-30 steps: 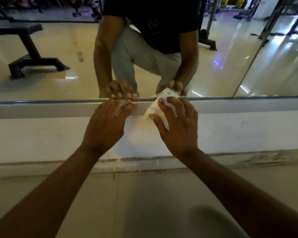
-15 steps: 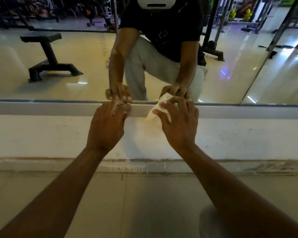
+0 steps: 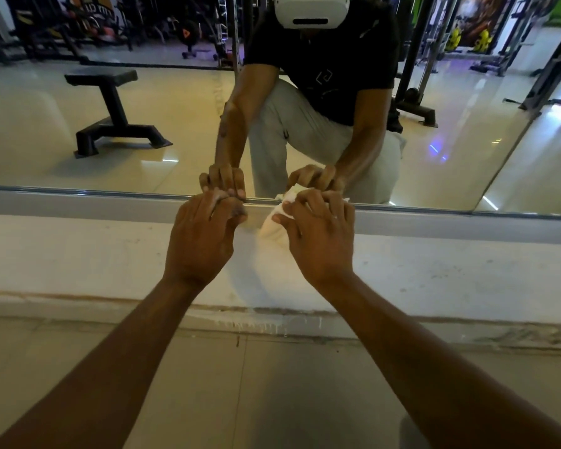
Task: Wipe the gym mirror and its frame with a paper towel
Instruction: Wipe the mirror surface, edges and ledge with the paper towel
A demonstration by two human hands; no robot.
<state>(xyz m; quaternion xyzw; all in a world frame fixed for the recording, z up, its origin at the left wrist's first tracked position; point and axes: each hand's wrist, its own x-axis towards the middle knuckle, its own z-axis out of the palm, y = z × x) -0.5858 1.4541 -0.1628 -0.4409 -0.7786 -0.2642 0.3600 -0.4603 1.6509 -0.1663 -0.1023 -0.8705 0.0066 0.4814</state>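
Observation:
A large gym mirror fills the upper half of the view, and its grey frame strip runs along the bottom edge. My right hand grips a crumpled white paper towel and presses it against the frame strip at the mirror's lower edge. My left hand rests beside it on the same strip, fingertips bent at the glass edge, holding nothing. The towel is mostly hidden under my right fingers.
Below the frame is a white wall base with a worn skirting edge, then tiled floor. The mirror reflects a crouching person wearing a headset, a black bench and gym machines behind.
The view has tilted up, showing more of the reflection. My right hand with the towel has shifted slightly along the frame. The left hand has stayed on the strip.

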